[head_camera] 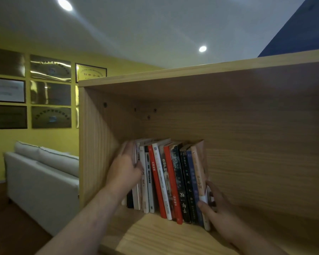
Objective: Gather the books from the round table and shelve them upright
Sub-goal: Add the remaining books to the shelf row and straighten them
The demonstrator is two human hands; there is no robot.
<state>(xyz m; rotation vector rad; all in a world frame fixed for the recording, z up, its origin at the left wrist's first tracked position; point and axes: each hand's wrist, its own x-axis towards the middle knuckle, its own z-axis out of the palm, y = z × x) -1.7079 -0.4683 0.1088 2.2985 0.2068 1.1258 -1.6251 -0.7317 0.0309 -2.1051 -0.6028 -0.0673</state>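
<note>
while the row of books (166, 181) stands on end in the wooden bookcase compartment, spines facing out and tops leaning slightly left, both hands bracket it from the ends. the left hand (126, 168) lies flat against the outer cover of the leftmost book, fingers straight and pointing into the compartment, thumb across the nearest spines; it fills the gap between the books and the bookcase's side panel (96, 153) and hides that cover. the right hand (215, 205) rests at the other end, fingers spread fairly straight on the cover of the tan book (198, 173), thumb touching the foot of the spines, so the lower corner of that book is covered. the left forearm crosses in front of the shelf board (155, 234) and the bottoms of the leftmost books. right of the row the compartment is bare wood. beyond the bookcase to the left are a pale sofa (42, 181), a yellow wall hung with framed plaques (50, 91), and round ceiling lights (64, 4) overhead.
</note>
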